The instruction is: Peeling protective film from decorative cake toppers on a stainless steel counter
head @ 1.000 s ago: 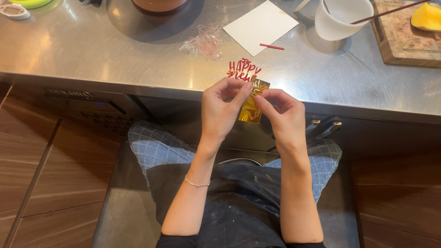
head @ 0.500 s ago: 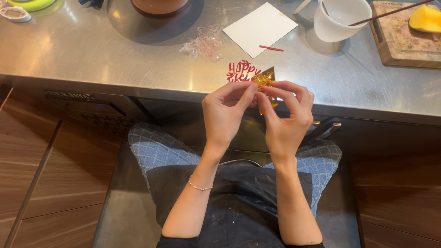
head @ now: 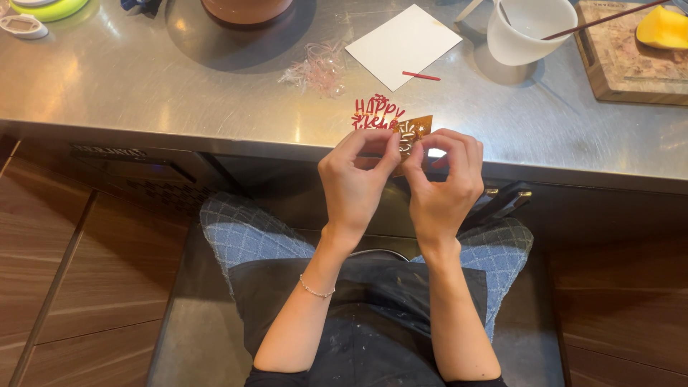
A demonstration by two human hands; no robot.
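Both my hands are raised together over the front edge of a steel counter. My left hand pinches a red cut-out lettering topper together with a small gold card. My right hand pinches the same gold card from the right side, fingertips touching those of the left. The lower part of both pieces is hidden behind my fingers.
On the counter lie a white paper sheet with a short red stick, crumpled clear wrapping, a white cup, a wooden board with a yellow piece, a brown round base and a green lid.
My hands have closed in on each other and risen slightly; the gold card, earlier hanging below the red lettering, now sits higher, pinched between both sets of fingertips.
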